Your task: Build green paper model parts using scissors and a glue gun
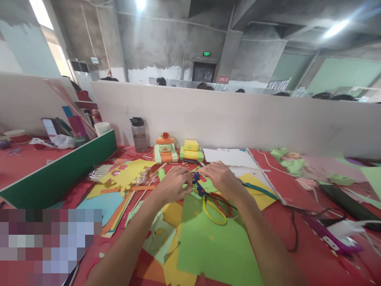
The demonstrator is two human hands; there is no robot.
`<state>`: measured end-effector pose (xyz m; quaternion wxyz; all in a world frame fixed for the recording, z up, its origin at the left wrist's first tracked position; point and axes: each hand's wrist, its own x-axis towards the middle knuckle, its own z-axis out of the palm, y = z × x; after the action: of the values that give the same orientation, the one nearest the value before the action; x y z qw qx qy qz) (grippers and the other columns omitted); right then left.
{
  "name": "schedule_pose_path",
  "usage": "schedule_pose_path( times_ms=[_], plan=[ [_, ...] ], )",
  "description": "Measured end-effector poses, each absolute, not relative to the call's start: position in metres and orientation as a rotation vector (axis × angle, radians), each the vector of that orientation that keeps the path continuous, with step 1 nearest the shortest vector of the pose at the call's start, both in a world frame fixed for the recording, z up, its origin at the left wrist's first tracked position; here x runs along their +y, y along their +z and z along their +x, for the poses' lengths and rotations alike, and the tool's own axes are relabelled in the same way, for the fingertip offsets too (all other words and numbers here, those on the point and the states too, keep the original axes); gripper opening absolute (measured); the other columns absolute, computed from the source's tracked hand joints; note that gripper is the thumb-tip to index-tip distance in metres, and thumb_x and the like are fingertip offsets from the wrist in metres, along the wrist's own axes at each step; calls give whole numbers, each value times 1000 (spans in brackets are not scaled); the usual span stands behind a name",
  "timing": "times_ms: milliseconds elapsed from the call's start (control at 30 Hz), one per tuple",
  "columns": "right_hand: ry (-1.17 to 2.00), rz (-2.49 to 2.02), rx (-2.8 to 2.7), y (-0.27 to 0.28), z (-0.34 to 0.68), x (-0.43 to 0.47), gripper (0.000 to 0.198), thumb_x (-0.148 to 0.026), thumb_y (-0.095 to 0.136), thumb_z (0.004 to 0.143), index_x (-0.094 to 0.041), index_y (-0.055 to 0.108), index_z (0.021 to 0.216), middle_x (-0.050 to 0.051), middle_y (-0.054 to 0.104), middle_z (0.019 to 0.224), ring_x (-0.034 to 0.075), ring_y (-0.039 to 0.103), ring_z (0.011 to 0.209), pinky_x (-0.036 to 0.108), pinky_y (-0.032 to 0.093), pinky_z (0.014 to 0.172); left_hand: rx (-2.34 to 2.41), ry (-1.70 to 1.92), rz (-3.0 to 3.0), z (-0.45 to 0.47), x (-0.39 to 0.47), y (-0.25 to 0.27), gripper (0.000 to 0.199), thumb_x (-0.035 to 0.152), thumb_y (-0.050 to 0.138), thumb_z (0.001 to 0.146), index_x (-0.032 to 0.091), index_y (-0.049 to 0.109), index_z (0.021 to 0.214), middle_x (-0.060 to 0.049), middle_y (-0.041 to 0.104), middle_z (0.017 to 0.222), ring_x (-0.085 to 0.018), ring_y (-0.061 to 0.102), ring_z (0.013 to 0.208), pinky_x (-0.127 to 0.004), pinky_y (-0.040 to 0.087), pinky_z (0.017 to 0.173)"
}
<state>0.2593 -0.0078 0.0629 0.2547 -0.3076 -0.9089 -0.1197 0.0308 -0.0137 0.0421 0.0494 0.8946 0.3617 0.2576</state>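
Observation:
My left hand is closed, fingers curled and thumb toward the fingertips, over the middle of the table. Facing it, my right hand is closed too, its fingertips bent down. Between the fingertips is a small dark blue object; its kind and which hand grips it are unclear. Just below are scissors with yellow and red handles, lying on a green paper sheet. Teal-handled scissors lie by my right wrist. Beyond my hands stand an orange and green paper model and a yellow and green one.
Yellow cut paper and colored strips lie left of my arms. A green divider borders that side, a water bottle behind it. Right are a purple power strip, cables and paper scraps. A white partition closes the back.

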Motion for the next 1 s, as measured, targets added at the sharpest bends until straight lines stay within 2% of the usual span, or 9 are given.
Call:
schedule_pose_path(
  times_ms=[167, 333, 400, 533, 667, 767, 867, 933, 1000],
  plan=[
    [-394, -819, -2451, 59, 256, -7, 24, -10, 50, 99, -16, 67, 114, 9, 73, 101, 24, 61, 101, 39, 41, 87, 1151, 779, 2714, 28, -12, 43, 4, 16, 59, 80, 20, 60, 81, -6, 66, 95, -25, 59, 98, -37, 43, 89],
    [-391, -828, -2401, 61, 254, -10, 24, -15, 49, 101, -18, 67, 116, 10, 71, 114, 24, 59, 111, 41, 42, 95, 1134, 798, 2757, 25, -11, 44, 5, 16, 58, 81, 20, 60, 81, -6, 68, 96, -25, 60, 99, -39, 42, 93],
    [-365, -814, -2399, 64, 254, -13, 22, -19, 50, 101, -19, 68, 113, 10, 72, 110, 24, 59, 107, 40, 44, 94, 1121, 825, 2773, 24, -10, 44, 6, 15, 58, 80, 20, 60, 81, -6, 68, 97, -25, 60, 99, -39, 42, 93],
    [-221, -807, -2473, 70, 257, -21, 18, -26, 54, 100, -19, 71, 97, 7, 73, 90, 20, 64, 87, 32, 47, 80, 1141, 846, 2782, 21, -9, 44, 6, 15, 58, 80, 20, 61, 80, -6, 67, 95, -24, 60, 96, -38, 43, 90],
    [-112, -1071, -2587, 69, 265, -23, 24, -30, 54, 99, -20, 72, 86, 4, 72, 78, 19, 66, 75, 29, 44, 69, 1162, 865, 2786, 20, -9, 45, 8, 14, 56, 81, 20, 61, 81, -5, 68, 96, -23, 59, 96, -38, 42, 90],
    [-62, -1277, -2599, 57, 272, -17, 23, -37, 58, 96, -21, 73, 102, 8, 76, 96, 24, 69, 88, 30, 47, 73, 1171, 878, 2789, 19, -11, 47, 8, 14, 55, 82, 20, 61, 81, -5, 68, 97, -23, 59, 96, -38, 42, 90],
    [26, -1307, -2585, 41, 271, -8, 41, -41, 63, 92, -18, 64, 127, 14, 69, 126, 30, 65, 112, 36, 50, 87, 1163, 889, 2796, 20, -13, 48, 7, 16, 55, 84, 20, 61, 82, -6, 67, 103, -24, 59, 101, -39, 42, 93],
    [106, -1252, -2592, 34, 265, -4, 46, -41, 63, 91, -16, 62, 129, 16, 64, 134, 31, 62, 118, 38, 50, 93, 1152, 902, 2801, 20, -14, 50, 7, 17, 55, 85, 20, 61, 83, -7, 67, 105, -24, 58, 104, -39, 42, 94],
    [177, -1193, -2578, 31, 256, -4, 41, -41, 63, 91, -15, 65, 122, 17, 66, 130, 31, 64, 115, 39, 50, 93, 1135, 905, 2805, 21, -15, 50, 7, 18, 55, 86, 20, 60, 82, -7, 67, 104, -24, 59, 104, -39, 42, 93]
  ],
)
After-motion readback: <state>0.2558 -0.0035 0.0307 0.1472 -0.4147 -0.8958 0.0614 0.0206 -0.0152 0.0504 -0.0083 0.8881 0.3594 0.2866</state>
